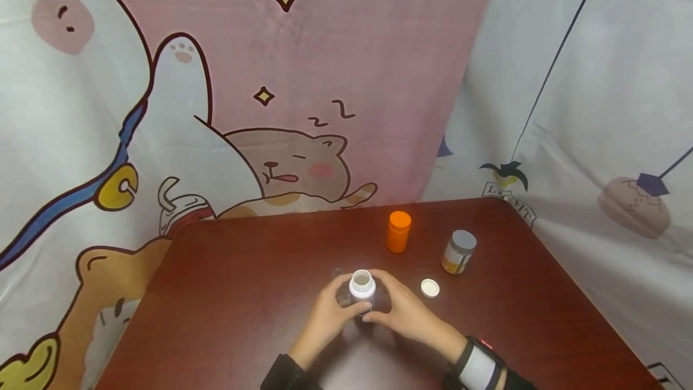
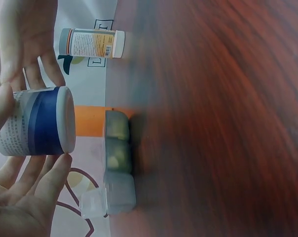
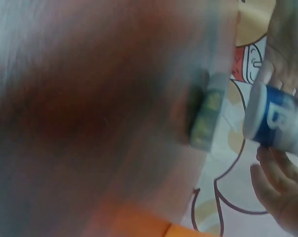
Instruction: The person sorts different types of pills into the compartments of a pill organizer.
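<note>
A white pill bottle (image 1: 362, 286) with a blue label band is held upright, its mouth uncapped, above the table. My left hand (image 1: 331, 313) grips it from the left, thumb across the front. From the right my right hand (image 1: 403, 312) also holds it, its thumb near the base. Beyond the bottle stands a clear pill organizer (image 2: 120, 190), mostly hidden by the hands in the head view. One lid of the organizer is raised at its left end, and yellow-green contents show in other compartments. To the right of my right hand lies a white cap (image 1: 430, 287).
An orange bottle (image 1: 398, 232) stands behind the hands, toward the back edge. Farther right is a grey-lidded bottle (image 1: 459, 252) with a white and yellow label. The brown table (image 1: 233, 294) backs onto a cartoon-printed cloth (image 1: 379, 65).
</note>
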`<state>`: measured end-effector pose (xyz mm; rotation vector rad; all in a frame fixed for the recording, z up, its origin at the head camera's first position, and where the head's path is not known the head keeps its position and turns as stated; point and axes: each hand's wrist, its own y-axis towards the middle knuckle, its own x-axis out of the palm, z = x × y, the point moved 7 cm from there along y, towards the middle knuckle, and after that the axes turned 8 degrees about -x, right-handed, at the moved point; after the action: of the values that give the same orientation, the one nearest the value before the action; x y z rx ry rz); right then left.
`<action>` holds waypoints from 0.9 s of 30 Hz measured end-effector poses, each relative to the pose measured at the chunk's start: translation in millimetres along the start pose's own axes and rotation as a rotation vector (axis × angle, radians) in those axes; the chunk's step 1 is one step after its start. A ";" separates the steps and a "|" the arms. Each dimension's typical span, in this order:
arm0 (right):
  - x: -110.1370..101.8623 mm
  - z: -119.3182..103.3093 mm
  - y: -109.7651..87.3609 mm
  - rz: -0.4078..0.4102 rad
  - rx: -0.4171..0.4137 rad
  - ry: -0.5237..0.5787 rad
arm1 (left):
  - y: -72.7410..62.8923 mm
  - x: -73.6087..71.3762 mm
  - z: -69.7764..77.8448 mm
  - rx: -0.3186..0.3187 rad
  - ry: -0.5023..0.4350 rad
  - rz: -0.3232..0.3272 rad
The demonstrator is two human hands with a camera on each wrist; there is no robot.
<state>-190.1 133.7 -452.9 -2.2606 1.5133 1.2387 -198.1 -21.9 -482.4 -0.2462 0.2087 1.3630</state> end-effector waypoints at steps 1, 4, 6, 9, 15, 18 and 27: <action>1.9 1.3 -0.2 0.012 0.013 0.005 | 0.0 0.6 -0.3 -0.001 0.003 0.005; 5.2 4.3 0.2 0.053 0.026 0.015 | 0.3 2.0 0.9 0.009 -0.003 0.017; 6.9 6.1 0.6 0.068 0.034 0.020 | 0.1 2.5 2.2 0.015 -0.011 0.013; 9.2 8.7 1.7 0.083 0.042 0.024 | -1.2 2.3 4.3 0.021 -0.048 -0.009; 7.8 12.9 3.9 0.128 0.043 0.049 | 2.6 -11.2 -0.4 0.009 -0.104 -0.061; 6.0 18.9 2.0 0.143 0.077 0.058 | 7.5 -25.1 -9.9 -0.004 -0.037 0.002; -2.7 27.6 -2.1 0.196 0.098 0.015 | 19.0 -40.4 -44.2 -0.063 0.287 0.075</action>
<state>-203.8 151.2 -469.5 -2.1062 1.7961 1.1686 -224.8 -69.1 -514.0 -0.4922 0.4179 1.4071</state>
